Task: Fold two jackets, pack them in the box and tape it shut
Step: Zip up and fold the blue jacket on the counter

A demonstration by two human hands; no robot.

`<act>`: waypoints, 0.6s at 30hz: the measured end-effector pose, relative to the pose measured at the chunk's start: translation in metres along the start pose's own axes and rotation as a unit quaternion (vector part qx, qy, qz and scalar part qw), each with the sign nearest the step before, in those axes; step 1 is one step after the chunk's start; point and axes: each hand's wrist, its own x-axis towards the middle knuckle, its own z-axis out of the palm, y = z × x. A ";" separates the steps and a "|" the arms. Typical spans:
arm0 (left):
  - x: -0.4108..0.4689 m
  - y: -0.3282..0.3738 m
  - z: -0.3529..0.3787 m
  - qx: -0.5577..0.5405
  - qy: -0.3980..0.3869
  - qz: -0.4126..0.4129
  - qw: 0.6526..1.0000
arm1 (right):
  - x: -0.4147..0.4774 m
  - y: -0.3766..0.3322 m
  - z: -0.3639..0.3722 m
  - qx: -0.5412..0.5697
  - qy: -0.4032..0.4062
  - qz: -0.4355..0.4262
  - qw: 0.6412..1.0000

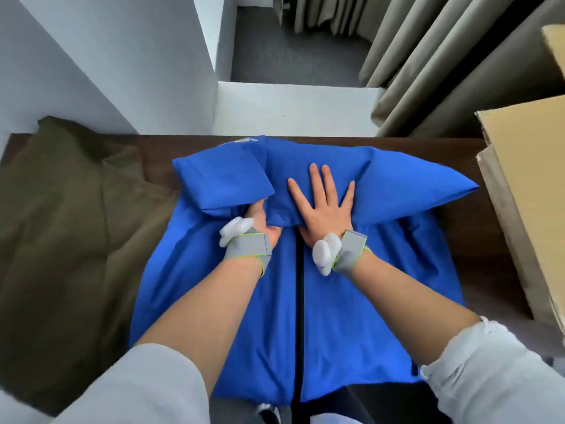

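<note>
Under the flat, spread-fingered right grip (321, 206), the blue jacket (275, 316) is laid on the tabletop (486, 243), its long axis along the zipper (299, 301), toward the body. The box (526, 154), cut off at the edge, is set to that grip's right. The left grip (263, 221) is tucked under a folded sleeve (226, 182), fingers hidden, so its hold cannot be told.

1. A dark brown wooden worktop (480, 264) spans the view from side to side.
2. A white wall (107, 62) rises behind its left part, with a low white ledge (290, 108) to the right of it.
3. Grey carpeted floor (290, 53) shows beyond the ledge.
4. Beige-grey curtains (443, 75) hang in deep folds at the right, in soft, even light.
</note>
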 end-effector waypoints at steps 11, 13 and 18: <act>0.089 0.069 0.066 -0.049 0.011 0.016 0.999 | 0.137 0.036 -0.042 -0.011 -0.086 -0.021 0.996; 0.072 0.066 0.054 -0.064 0.028 0.002 0.998 | 0.122 0.029 -0.048 -0.028 -0.098 -0.026 0.994; 0.023 0.056 0.040 -0.083 0.024 -0.031 0.996 | 0.075 0.009 -0.064 -0.049 -0.104 -0.012 0.993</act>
